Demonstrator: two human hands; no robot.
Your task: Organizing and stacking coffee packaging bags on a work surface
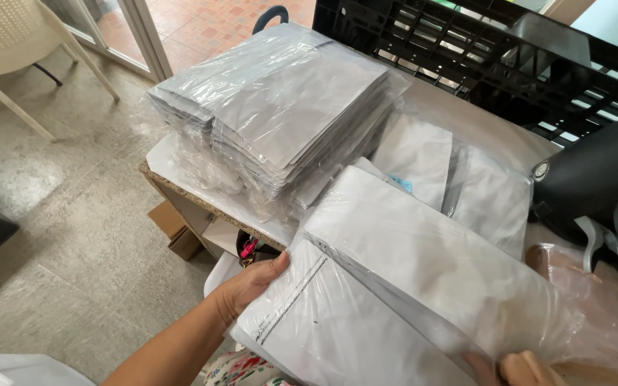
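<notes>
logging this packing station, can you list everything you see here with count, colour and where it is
held pouch bundle: one stack, white, in clear wrap, front centre, between both hands
wrapped pouch stacks: several, grey-silver in clear plastic, piled at the back of the table
loose pouches: a few, white, lying behind the held bundle
table: one, speckled stone edge, centre
crate: one, black slatted plastic, top right
black machine: one, right edge, kind unclear
brown bag: one, under clear plastic, right front
cardboard box: one, brown, under the table
chair: one, cream plastic, top left
floor: grey tiles, left
left hand: grips the bundle's left edge
right hand: fingertips only, at the bundle's lower right edge
</notes>
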